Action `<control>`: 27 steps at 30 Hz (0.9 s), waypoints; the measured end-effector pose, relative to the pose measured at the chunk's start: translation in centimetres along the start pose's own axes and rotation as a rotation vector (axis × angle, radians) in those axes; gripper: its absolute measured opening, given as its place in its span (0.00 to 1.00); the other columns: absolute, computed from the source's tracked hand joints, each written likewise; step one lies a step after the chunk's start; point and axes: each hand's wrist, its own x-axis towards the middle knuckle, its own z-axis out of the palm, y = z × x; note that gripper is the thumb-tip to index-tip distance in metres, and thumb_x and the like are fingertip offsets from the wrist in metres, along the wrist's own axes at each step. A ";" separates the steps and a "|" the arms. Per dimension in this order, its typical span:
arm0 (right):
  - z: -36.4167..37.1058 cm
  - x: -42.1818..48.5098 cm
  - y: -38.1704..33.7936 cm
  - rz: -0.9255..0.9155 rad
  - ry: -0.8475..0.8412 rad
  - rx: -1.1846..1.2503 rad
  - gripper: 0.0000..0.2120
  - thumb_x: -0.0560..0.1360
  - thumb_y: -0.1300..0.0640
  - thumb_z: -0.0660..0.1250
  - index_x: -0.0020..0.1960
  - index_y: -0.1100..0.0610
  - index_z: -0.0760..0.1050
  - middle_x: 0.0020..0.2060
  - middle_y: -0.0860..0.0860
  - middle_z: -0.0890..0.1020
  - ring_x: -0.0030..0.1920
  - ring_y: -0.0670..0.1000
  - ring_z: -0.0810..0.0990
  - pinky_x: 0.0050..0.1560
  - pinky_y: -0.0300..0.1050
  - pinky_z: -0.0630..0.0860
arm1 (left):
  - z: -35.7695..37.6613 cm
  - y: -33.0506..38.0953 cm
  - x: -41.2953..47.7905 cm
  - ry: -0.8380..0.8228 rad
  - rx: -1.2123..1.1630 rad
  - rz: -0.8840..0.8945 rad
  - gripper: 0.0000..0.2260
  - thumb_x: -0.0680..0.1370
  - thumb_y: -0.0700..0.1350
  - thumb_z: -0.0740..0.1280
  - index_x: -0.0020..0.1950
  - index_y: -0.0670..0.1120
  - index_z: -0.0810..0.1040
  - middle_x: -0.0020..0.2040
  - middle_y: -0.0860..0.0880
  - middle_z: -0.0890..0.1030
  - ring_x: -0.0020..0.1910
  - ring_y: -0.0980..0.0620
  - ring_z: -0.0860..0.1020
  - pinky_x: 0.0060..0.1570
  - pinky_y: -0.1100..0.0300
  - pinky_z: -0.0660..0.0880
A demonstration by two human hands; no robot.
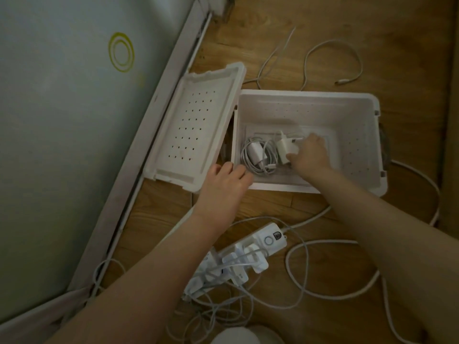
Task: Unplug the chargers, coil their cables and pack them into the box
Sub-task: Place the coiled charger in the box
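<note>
Both bare forearms extended forward, left hand (223, 181) palm down with fingers (227, 168) relaxed, right hand (309, 156) pinching charger (284, 148)

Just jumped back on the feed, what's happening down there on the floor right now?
A person is packing chargers. Their right hand holds a white charger block inside the open white perforated plastic box, beside a white charger with its coiled cable already lying there. The left hand rests on the box's near left corner, next to the opened lid. Several white chargers are still plugged into the white power strip on the wooden floor, with cables loose around it.
</note>
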 end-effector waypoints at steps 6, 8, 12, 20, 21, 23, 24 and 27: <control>0.0 -7.1 -2.2 -0.796 0.260 -0.010 0.15 0.74 0.70 0.61 0.60 0.64 0.71 0.53 0.59 0.75 0.53 0.55 0.74 0.54 0.48 0.74 | -1.3 -0.5 -2.5 -0.009 -0.083 -0.004 0.23 0.65 0.29 0.70 0.57 0.43 0.77 0.53 0.47 0.80 0.50 0.47 0.79 0.59 0.48 0.73; 0.8 -9.8 -2.4 -0.980 0.165 -0.040 0.13 0.72 0.70 0.63 0.56 0.61 0.72 0.48 0.57 0.76 0.48 0.52 0.73 0.50 0.43 0.71 | -1.7 -1.4 -5.1 0.007 -0.081 -0.090 0.25 0.64 0.29 0.69 0.60 0.43 0.75 0.55 0.45 0.79 0.53 0.46 0.78 0.58 0.48 0.73; 3.8 -13.1 -2.9 -1.125 -0.199 -0.176 0.17 0.68 0.71 0.67 0.53 0.57 0.73 0.46 0.53 0.77 0.45 0.53 0.76 0.42 0.45 0.73 | -1.2 -3.7 -12.0 -0.021 -0.036 -0.361 0.19 0.63 0.33 0.71 0.50 0.45 0.75 0.43 0.46 0.77 0.41 0.44 0.76 0.40 0.54 0.70; 10.8 -14.1 -5.9 -0.787 -0.642 -0.551 0.20 0.79 0.52 0.61 0.69 0.54 0.64 0.64 0.53 0.71 0.62 0.54 0.71 0.57 0.48 0.70 | 1.8 -6.1 -20.8 -0.414 -0.250 -0.641 0.19 0.80 0.50 0.60 0.70 0.49 0.66 0.65 0.52 0.70 0.60 0.51 0.71 0.54 0.57 0.72; 11.2 -14.5 -6.0 -0.731 -0.689 -0.557 0.21 0.78 0.49 0.62 0.68 0.55 0.64 0.63 0.54 0.71 0.61 0.55 0.71 0.57 0.49 0.71 | 1.8 -6.0 -20.8 -0.399 -0.270 -0.643 0.20 0.80 0.51 0.60 0.71 0.50 0.65 0.66 0.52 0.69 0.61 0.51 0.70 0.55 0.58 0.71; 11.5 -15.4 -5.8 -0.631 -0.762 -0.586 0.28 0.75 0.44 0.65 0.68 0.57 0.62 0.63 0.57 0.69 0.60 0.56 0.72 0.57 0.50 0.72 | 1.6 -5.9 -20.7 -0.372 -0.295 -0.645 0.21 0.79 0.53 0.60 0.71 0.51 0.64 0.67 0.53 0.68 0.62 0.52 0.69 0.57 0.59 0.69; 11.4 -15.9 -5.6 -0.583 -0.775 -0.627 0.32 0.73 0.43 0.66 0.69 0.59 0.59 0.65 0.58 0.67 0.61 0.57 0.72 0.58 0.49 0.72 | 1.5 -5.8 -20.7 -0.381 -0.302 -0.638 0.21 0.79 0.54 0.60 0.71 0.52 0.64 0.68 0.53 0.67 0.63 0.52 0.68 0.59 0.59 0.68; 11.4 -16.6 -5.6 -0.494 -0.736 -0.728 0.36 0.72 0.42 0.67 0.70 0.60 0.57 0.65 0.58 0.67 0.63 0.56 0.71 0.58 0.48 0.71 | 1.3 -4.8 -20.5 -0.424 -0.346 -0.510 0.22 0.77 0.50 0.62 0.71 0.53 0.64 0.71 0.54 0.64 0.67 0.51 0.64 0.67 0.55 0.63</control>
